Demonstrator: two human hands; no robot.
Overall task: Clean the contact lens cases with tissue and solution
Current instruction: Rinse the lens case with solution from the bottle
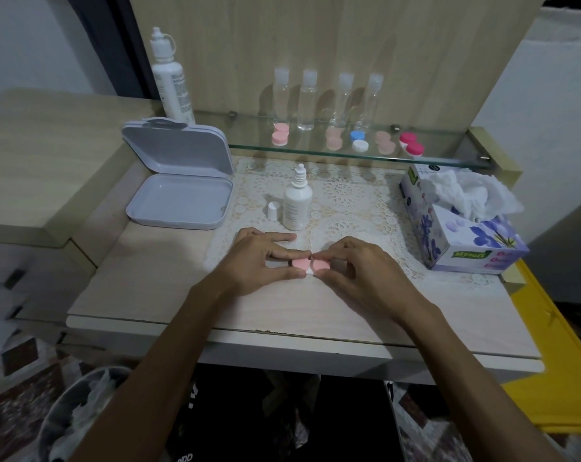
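Gripping a pink contact lens case point(310, 264) between them, both hands meet at the near middle of the surface point(142, 288), on the near edge of a lace mat point(355, 198). The left hand point(259, 261) pinches the left cap with thumb and fingers, and the right hand point(355, 265) pinches the right cap the same way; whether either cap is being turned cannot be told. The case looks small, light and rigid, its smooth plastic caps likely slippery once wet, so the best hold is probably on the cap rims with fingertips while the white base stays pressed to the surface. Just beyond the hands stands an uncapped small solution bottle point(297, 203) with its white cap point(273, 211) beside it on the left. A tissue box point(465, 235) sits at the right, with crumpled tissue point(465, 191) rising from it, soft and easy to tear when damp. An open grey box point(182, 181) lies at the far left, a large solution bottle point(170, 78) behind it. On the far glass shelf point(449, 158) wait more lens cases: pink point(280, 135), pale peach point(334, 139), blue and white point(359, 141), another peach point(385, 143) and magenta point(411, 144), in front of four clear bottles point(307, 101).
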